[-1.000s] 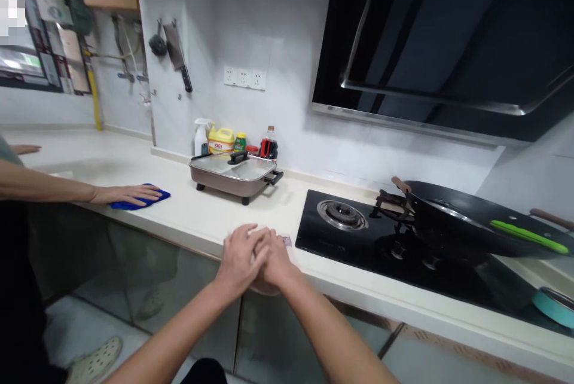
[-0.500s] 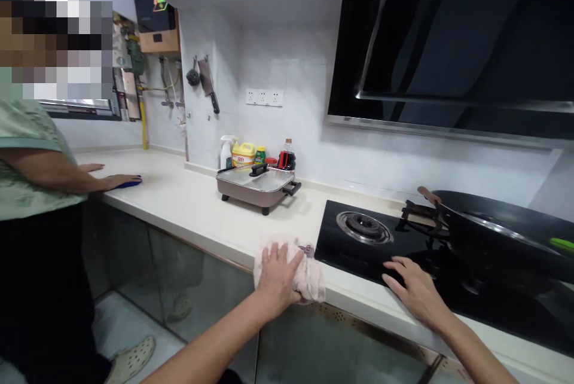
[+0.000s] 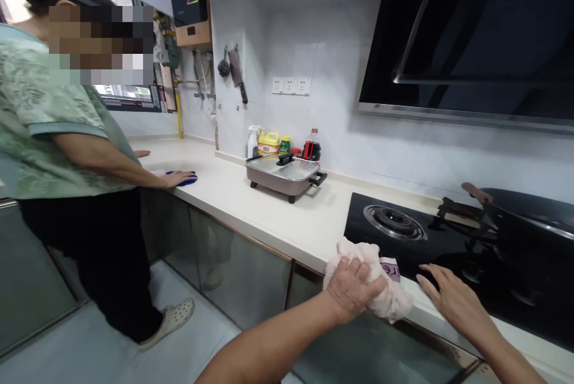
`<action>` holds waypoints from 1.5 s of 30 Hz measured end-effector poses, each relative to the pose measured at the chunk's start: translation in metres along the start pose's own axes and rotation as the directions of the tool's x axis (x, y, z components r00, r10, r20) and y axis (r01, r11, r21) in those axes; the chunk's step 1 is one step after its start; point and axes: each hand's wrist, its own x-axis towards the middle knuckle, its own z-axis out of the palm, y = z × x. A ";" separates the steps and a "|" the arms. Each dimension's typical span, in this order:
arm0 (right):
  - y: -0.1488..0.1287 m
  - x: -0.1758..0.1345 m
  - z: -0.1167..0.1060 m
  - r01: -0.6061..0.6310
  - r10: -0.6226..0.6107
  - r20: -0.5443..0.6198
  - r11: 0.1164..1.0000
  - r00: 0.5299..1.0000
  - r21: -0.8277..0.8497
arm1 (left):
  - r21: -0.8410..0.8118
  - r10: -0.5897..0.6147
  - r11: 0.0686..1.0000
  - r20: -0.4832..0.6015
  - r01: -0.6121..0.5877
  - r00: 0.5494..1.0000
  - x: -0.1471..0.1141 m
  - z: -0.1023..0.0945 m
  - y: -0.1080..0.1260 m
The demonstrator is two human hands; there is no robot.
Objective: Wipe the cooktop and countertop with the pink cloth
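Cloth of pale pink, crumpled fabric (image 3: 397,307) lies bunched over the front edge of the cream-white desk (image 3: 215,192), at the near left corner of the black glass hob (image 3: 403,258). The left hand (image 3: 354,289) bears on it from above, its fingers bent against the fabric and the thumb set apart; whether they clamp it, I cannot tell. Beside the cloth's right side shows a white-and-purple printed tag (image 3: 390,268). The right hand (image 3: 457,295) is at the hob's front edge, palm down and holding nothing, fingers slightly bent, thumb apart from them.

Toward the desk's back edge, left of the hob, stands a brown rectangular electric pan (image 3: 273,183) with a glass lid; a black wok (image 3: 524,222) sits on the hob's right part. Farther left, another person's hand (image 3: 176,177) rests on a dark blue cloth (image 3: 192,179) near the desk's front edge.
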 end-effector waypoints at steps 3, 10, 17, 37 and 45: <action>0.005 0.000 0.003 0.009 -0.009 0.013 1.000 1.000 0.021 | -0.011 0.034 0.999 -0.032 -0.035 0.999 -0.019 0.004 -0.030; -0.001 -0.002 0.000 -0.004 0.003 0.012 0.999 1.000 0.041 | -0.042 -0.162 0.985 0.069 0.165 0.984 -0.099 -0.028 -0.158; -0.010 -0.001 -0.007 -0.046 0.044 0.043 0.997 0.998 0.055 | 0.187 -0.521 0.853 0.311 0.487 0.794 -0.165 -0.101 -0.290; -0.044 0.010 -0.034 -0.162 0.159 0.122 0.987 0.980 0.011 | 0.152 -0.389 0.921 0.430 0.359 0.815 -0.056 -0.079 -0.116; -0.050 0.012 -0.039 -0.163 0.161 0.100 0.987 0.982 0.012 | 0.039 -0.229 0.972 0.373 0.232 0.899 -0.008 -0.059 -0.036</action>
